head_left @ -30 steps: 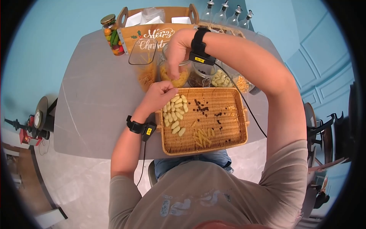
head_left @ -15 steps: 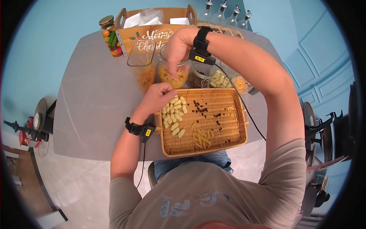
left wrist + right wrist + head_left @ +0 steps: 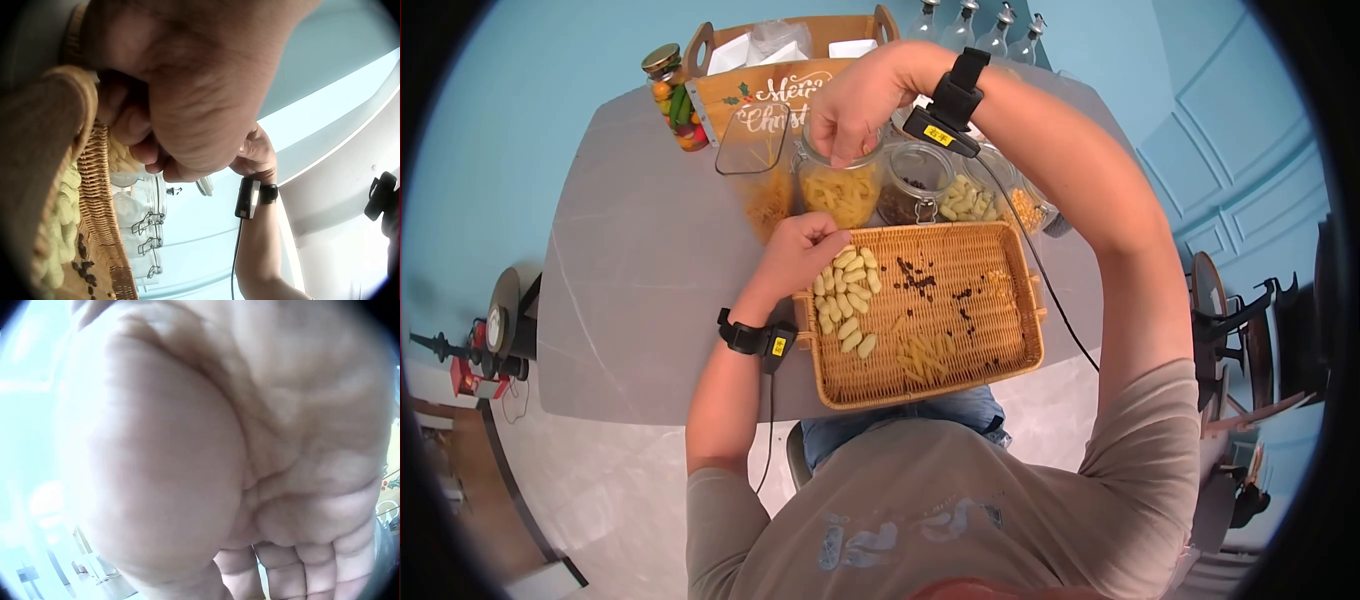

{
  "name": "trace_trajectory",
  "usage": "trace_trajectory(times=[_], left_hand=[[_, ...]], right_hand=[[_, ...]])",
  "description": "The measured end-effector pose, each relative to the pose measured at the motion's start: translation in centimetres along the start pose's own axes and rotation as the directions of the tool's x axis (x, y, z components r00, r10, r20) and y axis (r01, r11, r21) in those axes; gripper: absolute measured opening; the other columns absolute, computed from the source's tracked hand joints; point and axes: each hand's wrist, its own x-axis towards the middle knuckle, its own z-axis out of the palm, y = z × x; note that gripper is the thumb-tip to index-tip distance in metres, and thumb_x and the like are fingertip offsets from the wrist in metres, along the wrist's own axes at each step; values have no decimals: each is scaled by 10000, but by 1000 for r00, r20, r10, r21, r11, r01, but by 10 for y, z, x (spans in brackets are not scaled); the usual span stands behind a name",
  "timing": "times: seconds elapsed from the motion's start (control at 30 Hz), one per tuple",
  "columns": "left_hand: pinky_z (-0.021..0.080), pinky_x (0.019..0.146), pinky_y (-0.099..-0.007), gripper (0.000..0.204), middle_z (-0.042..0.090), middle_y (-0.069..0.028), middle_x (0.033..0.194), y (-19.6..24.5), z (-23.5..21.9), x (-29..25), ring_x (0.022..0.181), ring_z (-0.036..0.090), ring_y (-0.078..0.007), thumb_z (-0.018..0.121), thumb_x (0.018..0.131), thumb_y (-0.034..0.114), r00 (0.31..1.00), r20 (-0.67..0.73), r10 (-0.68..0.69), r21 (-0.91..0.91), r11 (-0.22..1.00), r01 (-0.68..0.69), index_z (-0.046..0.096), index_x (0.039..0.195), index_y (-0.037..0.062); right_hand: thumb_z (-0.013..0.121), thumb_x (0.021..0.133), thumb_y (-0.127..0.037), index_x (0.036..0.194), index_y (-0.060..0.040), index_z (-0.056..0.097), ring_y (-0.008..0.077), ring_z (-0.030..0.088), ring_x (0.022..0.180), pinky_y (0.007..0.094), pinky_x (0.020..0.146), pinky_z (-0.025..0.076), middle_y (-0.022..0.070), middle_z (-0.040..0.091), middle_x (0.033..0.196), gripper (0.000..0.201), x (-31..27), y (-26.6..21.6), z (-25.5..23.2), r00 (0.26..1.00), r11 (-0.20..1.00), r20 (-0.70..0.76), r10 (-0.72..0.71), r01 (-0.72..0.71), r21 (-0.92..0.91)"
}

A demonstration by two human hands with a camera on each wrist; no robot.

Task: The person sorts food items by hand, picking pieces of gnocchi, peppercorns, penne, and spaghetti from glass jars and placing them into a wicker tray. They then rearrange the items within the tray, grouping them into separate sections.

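Note:
My left hand (image 3: 792,255) grips the far left corner of a wicker basket (image 3: 850,388), its fingers curled at the rim, close up in the left wrist view. My right hand (image 3: 858,105) is at the mouth of a glass jar of pasta tubes (image 3: 840,195), fingers pointing down. Its fingertips are out of sight in the right wrist view, so I cannot tell whether they pinch any pasta. Inside the basket lie peanuts (image 3: 848,290) on the left, dark beans (image 3: 917,280) in the middle, pasta tubes (image 3: 925,357) near the front and yellow kernels (image 3: 1000,287) at the right.
Right of the pasta jar stand jars of dark beans (image 3: 908,207), peanuts (image 3: 970,203) and corn (image 3: 1028,210). A tall container of thin pasta (image 3: 768,207) is at its left. Behind are a wooden crate (image 3: 730,112), a vegetable jar (image 3: 685,120) and several pump bottles (image 3: 993,42).
My right hand has risen from inside the pasta jar to its mouth. The left hand keeps its hold on the basket corner. The whole head view has shifted slightly.

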Motion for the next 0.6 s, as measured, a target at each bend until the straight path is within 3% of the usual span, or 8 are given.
trace_trajectory(times=[0.17, 0.3, 0.33, 0.4, 0.43, 0.47, 0.6], left_hand=[[408, 590, -241, 262, 581, 69, 723, -8, 1, 2, 686, 490, -12, 739, 1028, 163, 1000, -7, -2, -60, 998, 1, 637, 841, 10], [417, 604, -237, 262, 599, 68, 743, -8, 1, 1, 705, 500, -10, 743, 1028, 165, 1000, -4, -5, -90, 996, 5, 646, 851, -1], [415, 606, -233, 258, 599, 70, 744, -8, 3, 0, 706, 500, -9, 741, 1031, 161, 1000, -4, -7, -96, 995, 7, 647, 853, 0], [411, 609, -226, 251, 598, 72, 748, -6, 2, 0, 707, 498, -6, 735, 1036, 155, 1000, -5, -8, -101, 995, 7, 648, 858, 1], [403, 611, -218, 242, 597, 72, 752, -4, 1, 0, 707, 494, -3, 728, 1042, 144, 1000, 5, -20, -104, 994, 21, 646, 865, 1], [401, 611, -218, 243, 594, 73, 752, -4, 1, 0, 707, 491, -3, 726, 1043, 143, 1000, 8, -24, -100, 995, 25, 643, 865, 1], [397, 613, -220, 249, 580, 75, 753, 1, 1, 0, 711, 478, -3, 719, 1048, 141, 999, 19, -33, -85, 996, 34, 628, 861, 3]], right_hand=[[753, 962, -171, 917, -15, 750, 115, 625, 692, 283, 669, 503, -1, 681, 771, 162, -6, 4, 8, 983, 999, -178, -39, 39, -2], [747, 891, -374, 800, -51, 724, 212, 548, 728, 437, 758, 460, 40, 674, 771, 337, 8, 0, 1, 994, 962, 109, -8, 37, -270], [808, 878, -425, 975, -55, 783, 204, 633, 872, 409, 834, 508, 73, 754, 987, 384, 9, -9, 4, 990, 935, 102, 101, -59, -350], [845, 879, -468, 1201, -43, 768, 195, 668, 1056, 375, 936, 530, 89, 754, 1233, 539, 27, -3, 14, 978, 956, 78, 193, -170, -238], [872, 861, -502, 1383, -72, 700, 191, 635, 1228, 353, 1038, 507, 79, 676, 1450, 698, 38, -7, 6, 914, 942, 284, 289, -218, -256], [887, 848, -472, 1390, -118, 701, 202, 628, 1232, 372, 1046, 493, 58, 672, 1463, 673, 32, -23, -2, 853, 914, 344, 393, -322, -245], [866, 868, -433, 1409, -160, 696, 228, 621, 1271, 421, 1044, 500, 101, 653, 1491, 629, 45, -17, 5, 862, 923, 341, 374, -312, -224]])
